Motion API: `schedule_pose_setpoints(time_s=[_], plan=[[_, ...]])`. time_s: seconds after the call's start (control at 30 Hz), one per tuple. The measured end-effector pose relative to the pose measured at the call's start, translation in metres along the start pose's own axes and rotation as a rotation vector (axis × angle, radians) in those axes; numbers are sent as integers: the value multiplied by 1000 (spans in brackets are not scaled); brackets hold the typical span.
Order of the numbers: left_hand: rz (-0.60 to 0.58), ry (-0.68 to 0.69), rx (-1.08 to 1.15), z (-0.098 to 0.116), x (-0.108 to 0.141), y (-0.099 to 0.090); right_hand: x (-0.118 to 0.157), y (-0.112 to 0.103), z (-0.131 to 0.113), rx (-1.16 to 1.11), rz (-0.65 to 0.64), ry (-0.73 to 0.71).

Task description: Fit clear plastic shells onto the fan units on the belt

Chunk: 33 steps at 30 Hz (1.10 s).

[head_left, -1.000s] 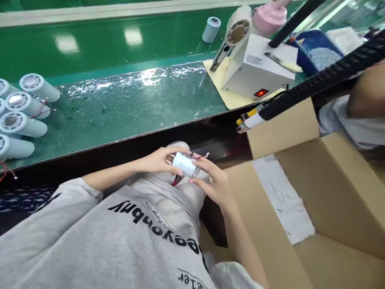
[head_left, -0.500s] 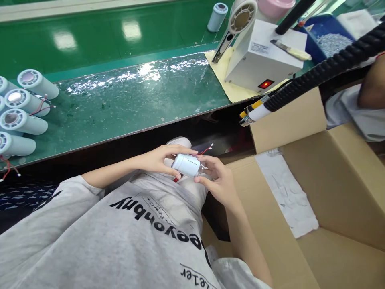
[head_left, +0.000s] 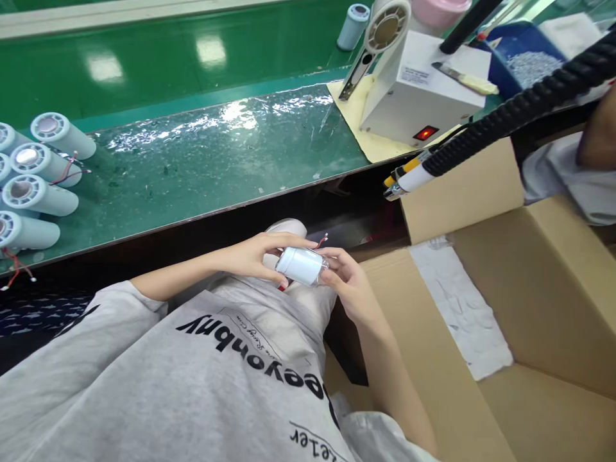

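Above my lap I hold a light blue cylinder [head_left: 301, 266] level between both hands. Its right end is clear plastic, and thin red and dark wires [head_left: 322, 240] with small white plugs stick up behind it. My left hand [head_left: 262, 256] grips the left end, thumb below and fingers along the top. My right hand [head_left: 347, 279] closes round the clear end, thumb in front and fingertips partly hidden behind it. A bit of something red shows under the cylinder.
Several similar blue cylinders [head_left: 43, 196] lie at the bench's left. A white box [head_left: 423, 90] with a lit red switch stands at the right, beside a round-grilled white device [head_left: 385, 29]. A black coiled hose [head_left: 510, 106] crosses above an open carton [head_left: 543, 289]. Another person's arm [head_left: 597, 138] shows far right.
The right thumb has moved up onto the clear end, and the right fingers have closed in. The wire plugs have shifted left and lower. The left hand stays nearly still.
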<state>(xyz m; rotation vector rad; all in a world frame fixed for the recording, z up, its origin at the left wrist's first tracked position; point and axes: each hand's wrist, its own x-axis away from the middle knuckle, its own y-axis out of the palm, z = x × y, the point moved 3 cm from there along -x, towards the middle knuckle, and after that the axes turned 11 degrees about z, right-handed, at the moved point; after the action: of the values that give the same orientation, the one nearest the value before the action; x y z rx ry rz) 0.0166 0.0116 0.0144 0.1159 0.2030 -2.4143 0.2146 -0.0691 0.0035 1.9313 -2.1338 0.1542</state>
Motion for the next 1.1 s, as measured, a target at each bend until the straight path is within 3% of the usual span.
schedule_pose_setpoints(time_s=[0.23,0.6,0.87,0.97,1.03,1.1], plan=[[17,4,-10,1,2,0,-3,7,8,-61,20,134],[11,7,40,0,2,0,-5,19,13,-87,-97,366],[39,3,15,5,-2,0,-4,21,12,-137,-206,638],[38,-63,18,12,-4,2,-3,16,14,-83,-256,518],[54,-112,17,14,-5,3,-3,8,9,0,-157,246],[75,-159,48,14,-6,3,-3,-2,-2,144,5,-143]])
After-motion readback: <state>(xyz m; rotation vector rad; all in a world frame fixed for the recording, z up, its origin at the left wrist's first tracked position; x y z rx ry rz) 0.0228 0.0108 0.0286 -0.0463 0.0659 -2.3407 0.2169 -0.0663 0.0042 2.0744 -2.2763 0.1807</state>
